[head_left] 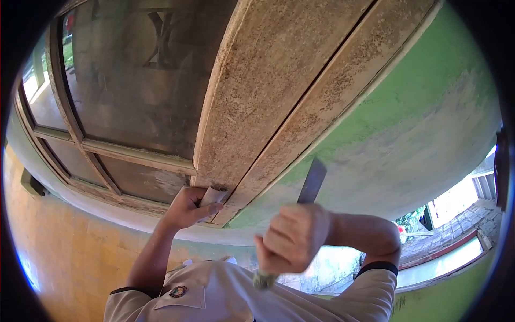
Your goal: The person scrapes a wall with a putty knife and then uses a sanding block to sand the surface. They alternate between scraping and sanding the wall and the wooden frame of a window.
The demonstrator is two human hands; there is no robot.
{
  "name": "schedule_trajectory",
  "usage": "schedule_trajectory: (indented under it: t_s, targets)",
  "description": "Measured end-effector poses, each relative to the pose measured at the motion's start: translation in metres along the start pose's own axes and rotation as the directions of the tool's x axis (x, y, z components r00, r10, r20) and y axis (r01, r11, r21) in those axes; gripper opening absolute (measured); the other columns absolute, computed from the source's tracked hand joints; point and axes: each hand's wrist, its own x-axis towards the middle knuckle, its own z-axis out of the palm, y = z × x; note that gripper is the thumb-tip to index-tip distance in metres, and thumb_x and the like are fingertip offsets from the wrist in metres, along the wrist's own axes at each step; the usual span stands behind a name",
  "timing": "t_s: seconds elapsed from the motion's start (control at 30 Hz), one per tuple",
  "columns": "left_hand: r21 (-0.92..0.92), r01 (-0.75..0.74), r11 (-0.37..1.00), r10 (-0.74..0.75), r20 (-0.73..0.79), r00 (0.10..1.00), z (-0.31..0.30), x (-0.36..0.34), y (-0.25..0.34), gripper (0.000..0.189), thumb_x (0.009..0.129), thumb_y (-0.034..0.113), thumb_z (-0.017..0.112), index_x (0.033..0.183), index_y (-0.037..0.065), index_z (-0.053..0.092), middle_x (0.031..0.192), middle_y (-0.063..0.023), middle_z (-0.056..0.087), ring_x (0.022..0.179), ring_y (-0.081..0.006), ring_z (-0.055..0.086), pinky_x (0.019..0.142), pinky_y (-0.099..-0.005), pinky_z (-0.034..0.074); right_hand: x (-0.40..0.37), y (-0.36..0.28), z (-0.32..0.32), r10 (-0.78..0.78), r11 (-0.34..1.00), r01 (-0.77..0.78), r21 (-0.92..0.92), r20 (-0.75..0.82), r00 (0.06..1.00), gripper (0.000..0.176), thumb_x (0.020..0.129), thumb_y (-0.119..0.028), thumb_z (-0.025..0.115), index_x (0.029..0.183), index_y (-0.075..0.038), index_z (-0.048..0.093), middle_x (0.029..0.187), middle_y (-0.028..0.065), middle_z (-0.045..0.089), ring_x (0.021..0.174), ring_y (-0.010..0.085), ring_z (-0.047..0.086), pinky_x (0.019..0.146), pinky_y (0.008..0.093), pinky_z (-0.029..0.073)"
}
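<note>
My left hand (188,209) is closed round a pale rolled sheet (215,194), its fingers and thumb wrapped about it. The roll overlaps the lower end of the weathered wooden door or window frame (257,107) in this view. In front of my chest, my right hand (292,236) is clenched on the handle of a knife (313,181). Its broad, dull grey blade points up towards the green wall (386,134), and the handle's butt (264,280) shows below my fist. Most of the handle is hidden by my fingers.
Left of the bare wood are glass panes (145,80) set in wooden bars (129,153). The green wall has a large grey, worn patch. Orange-yellow floor tiles (75,241) show at lower left, and a bright opening (456,198) at the right.
</note>
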Motion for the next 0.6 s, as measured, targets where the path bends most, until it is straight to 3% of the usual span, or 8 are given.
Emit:
schedule_trajectory:
  t_s: [0.1,0.2,0.23,0.4,0.47,0.5,0.53,0.6]
  targets:
    - [0.004,0.012,1.0,-0.012,-0.014,1.0,-0.001,-0.001,-0.001,0.026,0.081,0.014,0.07,0.064,0.003,0.054,0.058,0.0043,0.048,0.054,-0.0029,0.043,0.045,-0.0237,0.034,0.006,-0.035,0.0,-0.098,0.955,0.088,0.283,0.022,0.995,0.022,0.07,-0.005,0.066,0.061,-0.007,0.045,0.052,-0.0048,0.033,0.041,0.0082,0.036,0.037,0.0248,0.022]
    - [0.03,-0.013,0.999,0.013,-0.017,1.0,-0.002,0.001,-0.003,0.026,0.081,0.014,0.07,0.064,0.003,0.054,0.058,0.0042,0.048,0.054,-0.0028,0.043,0.045,-0.0238,0.034,-0.001,-0.01,0.006,0.01,0.976,-0.002,0.22,-0.038,0.999,0.024,0.069,-0.004,0.066,0.06,-0.007,0.044,0.051,-0.0052,0.032,0.041,0.0073,0.035,0.037,0.0248,0.021]
    - [0.056,-0.024,0.998,0.024,-0.016,1.0,-0.002,0.001,-0.003,0.026,0.081,0.014,0.07,0.064,0.003,0.054,0.058,0.0041,0.048,0.054,-0.0029,0.043,0.045,-0.0238,0.034,0.0,0.005,-0.003,0.013,0.998,-0.011,0.06,-0.021,1.0,0.023,0.071,-0.007,0.066,0.06,-0.007,0.046,0.051,-0.0046,0.032,0.041,0.0074,0.035,0.037,0.0246,0.021]
    - [0.021,-0.023,1.0,0.023,-0.017,1.0,0.0,0.0,0.001,0.027,0.081,0.015,0.07,0.064,0.002,0.053,0.058,0.0039,0.048,0.054,-0.003,0.042,0.045,-0.0241,0.034,0.003,-0.029,0.003,-0.1,0.958,0.098,0.271,-0.006,0.995,0.022,0.069,-0.006,0.066,0.06,-0.007,0.046,0.051,-0.0041,0.034,0.041,0.0082,0.034,0.037,0.0247,0.02]
    - [0.005,0.0,1.0,0.0,-0.011,1.0,0.0,0.0,0.003,0.027,0.081,0.015,0.07,0.065,0.002,0.053,0.058,0.0038,0.048,0.054,-0.0031,0.042,0.045,-0.0242,0.033,-0.003,-0.01,0.007,0.016,0.975,-0.008,0.222,-0.032,0.999,0.024,0.069,-0.004,0.066,0.059,-0.008,0.044,0.052,-0.0048,0.033,0.042,0.0076,0.035,0.037,0.0249,0.02]
    - [0.003,-0.013,1.0,0.013,-0.006,1.0,0.0,0.0,0.002,0.027,0.081,0.015,0.07,0.065,0.003,0.053,0.058,0.004,0.048,0.054,-0.0031,0.042,0.045,-0.0241,0.033,-0.002,0.008,-0.002,0.012,1.0,-0.012,0.029,0.004,1.0,0.023,0.07,-0.005,0.066,0.059,-0.008,0.045,0.052,-0.0053,0.032,0.042,0.0075,0.037,0.037,0.0248,0.022]
    - [-0.001,-0.028,1.0,0.028,-0.004,1.0,0.0,0.0,0.002,0.027,0.081,0.015,0.07,0.065,0.003,0.053,0.058,0.0042,0.047,0.054,-0.0031,0.042,0.045,-0.0241,0.033,-0.001,0.002,-0.002,0.014,0.999,-0.015,0.029,0.008,1.0,0.023,0.07,-0.005,0.066,0.059,-0.008,0.045,0.052,-0.0053,0.032,0.042,0.0075,0.037,0.037,0.0248,0.022]
    - [0.014,-0.037,0.999,0.037,-0.007,0.999,0.0,0.001,-0.001,0.027,0.081,0.015,0.07,0.065,0.003,0.053,0.058,0.0041,0.048,0.054,-0.0032,0.042,0.045,-0.0241,0.033,0.005,-0.022,0.0,-0.036,0.976,0.037,0.215,-0.01,0.999,0.023,0.069,-0.005,0.066,0.06,-0.008,0.046,0.053,-0.0054,0.032,0.042,0.0076,0.037,0.037,0.0249,0.023]
